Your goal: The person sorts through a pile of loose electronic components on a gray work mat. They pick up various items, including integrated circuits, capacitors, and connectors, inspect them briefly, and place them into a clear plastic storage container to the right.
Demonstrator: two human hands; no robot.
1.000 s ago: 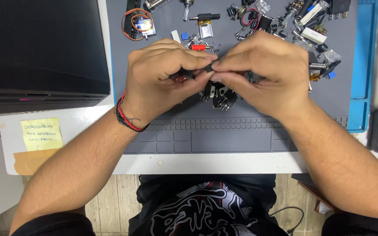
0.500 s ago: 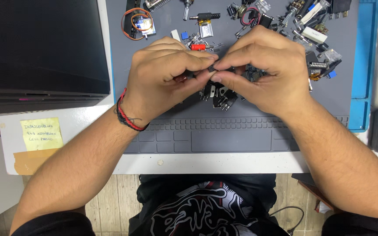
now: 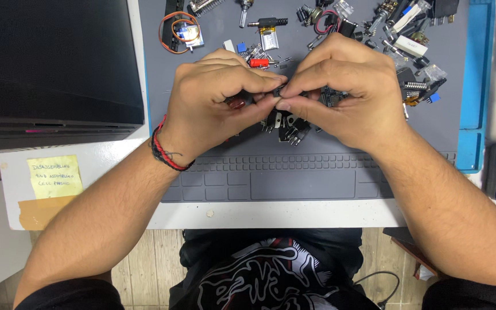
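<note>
Two hands meet over the grey work mat (image 3: 317,183), and between their fingertips we pinch one small black component (image 3: 280,89). Our left hand (image 3: 213,103) is curled tight, thumb and forefinger closed on the near end of the part; our right hand (image 3: 345,95) closes on the other end in the same narrow pinch. The part sits above the mat, not on it, and most of it is hidden by our fingers, so we cannot tell its exact kind or whether it has legs.

Directly beneath the pinch lies a cluster of black three-legged transistors (image 3: 287,125). Something dark red (image 3: 237,104) shows under our left fingers; we cannot say what it is. Farther up the mat are a red banana plug (image 3: 259,62), a small servo with an orange wire loop (image 3: 182,32), an audio jack plug (image 3: 268,23) and a scatter of connectors and potentiometers (image 3: 400,28).

The main risk, as we judge it, is the grip itself: so little of the part is exposed that a slight twist could flick it out of our fingertips, and it would land among the look-alike black pieces below and be hard to pick out again. Squeezing or bending too hard could also deform any thin leads. Our right wrist hangs close over the loose parts by the blue mat edge (image 3: 477,86), and a careless sweep could push some off.
</note>
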